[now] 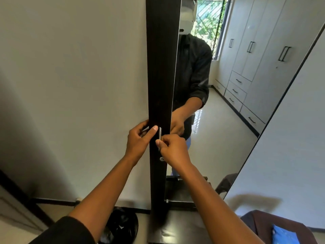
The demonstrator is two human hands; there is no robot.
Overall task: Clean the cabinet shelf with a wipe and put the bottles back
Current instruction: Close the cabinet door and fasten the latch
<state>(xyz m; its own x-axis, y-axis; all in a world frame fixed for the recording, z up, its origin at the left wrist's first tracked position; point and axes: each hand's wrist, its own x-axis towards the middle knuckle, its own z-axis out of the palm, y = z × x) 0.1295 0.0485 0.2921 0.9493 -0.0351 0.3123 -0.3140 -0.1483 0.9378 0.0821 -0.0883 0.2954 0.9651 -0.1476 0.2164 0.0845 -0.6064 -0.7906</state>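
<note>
A tall, narrow dark-brown cabinet door (161,71) stands straight ahead, closed, with a slim metal handle (159,133) and a round keyhole (162,158) below it. My right hand (173,149) has its fingers pinched around the lower part of the handle. My left hand (140,138) grips the door's left edge, thumb pressed on the front and fingertips curled behind. No shelf, bottles or wipe show; whatever lies behind the door is hidden.
A large mirror (228,103) adjoins the cabinet on the right, reflecting a person, a window and grey wardrobes. A black bin bag (121,224) sits on the floor at lower left. A brown seat with a blue pack (283,234) is at lower right.
</note>
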